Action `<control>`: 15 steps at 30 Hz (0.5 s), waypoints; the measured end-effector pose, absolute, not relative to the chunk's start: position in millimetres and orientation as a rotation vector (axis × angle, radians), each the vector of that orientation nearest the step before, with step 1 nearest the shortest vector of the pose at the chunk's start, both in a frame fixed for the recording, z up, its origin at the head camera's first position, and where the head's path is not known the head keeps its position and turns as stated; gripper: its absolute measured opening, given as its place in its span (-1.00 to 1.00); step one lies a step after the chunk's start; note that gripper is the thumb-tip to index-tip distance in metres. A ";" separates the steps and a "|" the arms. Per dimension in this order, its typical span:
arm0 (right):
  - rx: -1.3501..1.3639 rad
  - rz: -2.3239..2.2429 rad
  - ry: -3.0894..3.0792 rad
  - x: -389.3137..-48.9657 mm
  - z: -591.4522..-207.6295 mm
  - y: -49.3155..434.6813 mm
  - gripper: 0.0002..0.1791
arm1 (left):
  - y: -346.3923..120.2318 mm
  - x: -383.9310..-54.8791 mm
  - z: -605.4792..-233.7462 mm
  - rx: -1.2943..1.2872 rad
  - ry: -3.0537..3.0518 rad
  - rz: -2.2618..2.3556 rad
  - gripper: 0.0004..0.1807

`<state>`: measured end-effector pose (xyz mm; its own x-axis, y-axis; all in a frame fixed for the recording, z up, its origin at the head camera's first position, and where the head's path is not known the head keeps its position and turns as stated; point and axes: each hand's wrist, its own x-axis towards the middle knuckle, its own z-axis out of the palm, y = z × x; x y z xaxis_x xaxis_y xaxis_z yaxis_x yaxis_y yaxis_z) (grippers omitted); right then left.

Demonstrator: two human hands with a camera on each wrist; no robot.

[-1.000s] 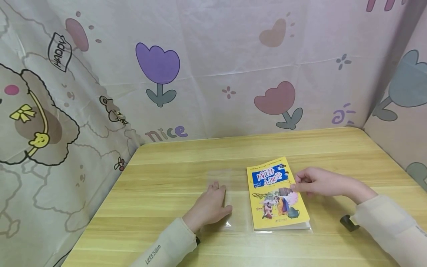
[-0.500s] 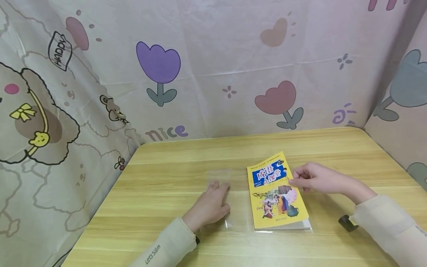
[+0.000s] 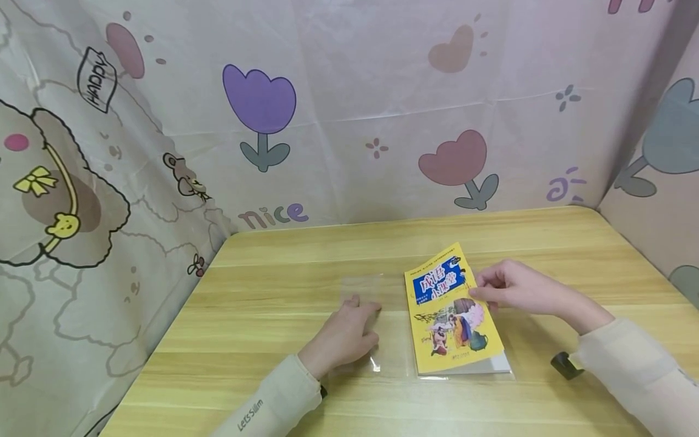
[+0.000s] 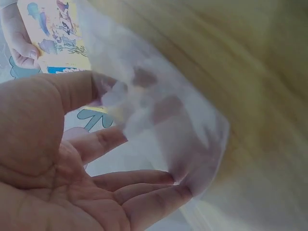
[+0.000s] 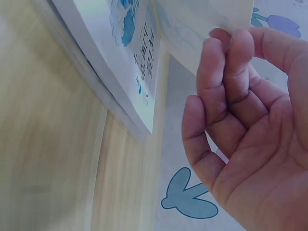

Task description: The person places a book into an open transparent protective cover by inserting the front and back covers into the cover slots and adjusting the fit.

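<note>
A yellow paperback book (image 3: 439,321) with a blue title block lies right of the middle of the table. My right hand (image 3: 519,291) pinches the right edge of its front cover between thumb and fingers, lifting it. Beneath the raised cover (image 5: 197,24), the right wrist view shows a white printed page (image 5: 134,57). A clear plastic sheet (image 3: 362,284) spreads to the book's left, and its shiny edge shows under the book's bottom. My left hand (image 3: 341,337) rests on this plastic, fingers extended. In the left wrist view, the fingertips touch the clear film (image 4: 202,130).
The wood-grain table (image 3: 262,273) extends around both hands. Behind it hangs a patterned cloth (image 3: 349,109) with printed flowers, and more cloth closes in the left and right sides. A small black object (image 3: 567,365) sits by the right sleeve.
My right hand has moved slightly left and away from me, raising the book's front cover further. The left hand stays on the plastic, its forefinger stretched out a little more.
</note>
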<state>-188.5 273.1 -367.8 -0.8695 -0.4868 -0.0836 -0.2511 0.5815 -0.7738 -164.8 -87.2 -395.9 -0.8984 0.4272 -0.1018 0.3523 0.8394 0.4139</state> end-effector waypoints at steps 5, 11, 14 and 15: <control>-0.576 -1.192 2.548 -187.5 -365.2 269.9 -0.75 | -87.4 -164.6 -394.4 0.571 2.835 0.574 -0.33; -0.598 -1.223 2.538 -187.4 -362.2 266.2 -0.74 | -87.9 -164.3 -394.6 0.555 2.841 0.578 -0.19; -0.634 -1.240 2.538 -187.2 -362.0 264.5 -0.74 | -88.1 -164.2 -395.5 0.563 2.853 0.574 -0.20; -0.645 -1.240 2.543 -187.2 -362.3 264.1 -0.74 | -88.2 -164.2 -395.8 0.565 2.856 0.573 -0.21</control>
